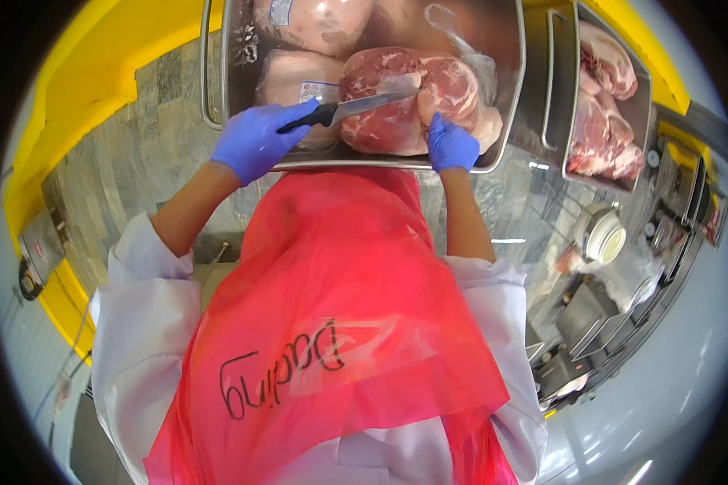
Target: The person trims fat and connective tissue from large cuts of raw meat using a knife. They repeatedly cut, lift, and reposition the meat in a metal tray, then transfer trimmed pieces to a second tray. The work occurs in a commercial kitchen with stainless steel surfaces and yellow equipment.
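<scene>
In my gloved left hand (260,139) is a black-handled knife (354,106), my fingers closed round its handle. Its blade lies across the top of a large raw cut of meat (384,121), pointing right. My gloved right hand (451,147) grips the near right edge of that meat, thumb on top; some of its fingers are hidden. The meat rests in a deep metal bin (291,164), at its near side. Crumpled clear plastic wrap (481,71) sits against the meat's far right side. A wrapped, labelled piece of meat (287,77) lies just left of it.
Another wrapped piece of meat (315,24) occupies the bin's far left. On the right stands a second metal bin (570,166) with several unwrapped cuts. A white round container (603,234) and grey metal trays (586,315) are lower right. Yellow rails (97,73) run along the left.
</scene>
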Motion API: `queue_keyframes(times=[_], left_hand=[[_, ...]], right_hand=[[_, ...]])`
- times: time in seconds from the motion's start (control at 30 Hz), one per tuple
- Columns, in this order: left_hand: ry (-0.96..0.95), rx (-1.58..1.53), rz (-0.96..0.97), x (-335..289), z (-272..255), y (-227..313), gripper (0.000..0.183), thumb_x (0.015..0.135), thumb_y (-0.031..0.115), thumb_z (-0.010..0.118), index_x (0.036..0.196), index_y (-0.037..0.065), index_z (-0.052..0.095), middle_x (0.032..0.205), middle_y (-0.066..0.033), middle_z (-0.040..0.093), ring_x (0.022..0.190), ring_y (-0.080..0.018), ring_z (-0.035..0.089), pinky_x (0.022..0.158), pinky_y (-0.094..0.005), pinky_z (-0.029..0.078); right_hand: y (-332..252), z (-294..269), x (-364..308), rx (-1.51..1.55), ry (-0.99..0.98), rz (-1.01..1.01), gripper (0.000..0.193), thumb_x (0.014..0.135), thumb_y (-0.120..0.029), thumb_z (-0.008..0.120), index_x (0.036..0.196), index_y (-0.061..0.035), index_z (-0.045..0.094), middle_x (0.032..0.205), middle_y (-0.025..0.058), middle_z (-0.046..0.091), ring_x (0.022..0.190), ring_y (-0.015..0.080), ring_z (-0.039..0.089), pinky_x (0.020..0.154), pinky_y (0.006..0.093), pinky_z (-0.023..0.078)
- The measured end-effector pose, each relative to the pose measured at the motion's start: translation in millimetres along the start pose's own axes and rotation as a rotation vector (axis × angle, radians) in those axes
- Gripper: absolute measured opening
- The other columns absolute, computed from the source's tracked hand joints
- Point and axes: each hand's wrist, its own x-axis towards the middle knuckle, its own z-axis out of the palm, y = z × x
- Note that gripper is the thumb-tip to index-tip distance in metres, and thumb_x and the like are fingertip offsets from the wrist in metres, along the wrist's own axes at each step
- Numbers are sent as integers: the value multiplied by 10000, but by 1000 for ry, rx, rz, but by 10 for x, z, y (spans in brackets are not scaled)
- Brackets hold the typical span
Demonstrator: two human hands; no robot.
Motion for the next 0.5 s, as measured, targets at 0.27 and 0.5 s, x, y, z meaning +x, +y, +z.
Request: queue_keyframes(times=[0.27,0.5], left_hand=[[-199,-86,34,372,-483,273,352,927,243,660,1261,136,669,984,-204,714,855,-372,680,786,-393,540],[-283,26,28,893,-840,601,348,907,214,681,1207,39,680,1035,-218,710,922,-368,695,825,-380,545]], right_hand=[[-96,-10,-14,-11,12,149,674,1023,-530,292,846,-81,763,841,206,721,782,401,703,758,514,524],[-15,17,-7,101,90,151,625,997,-537,375,825,-81,766,847,223,712,774,407,695,771,509,522]])
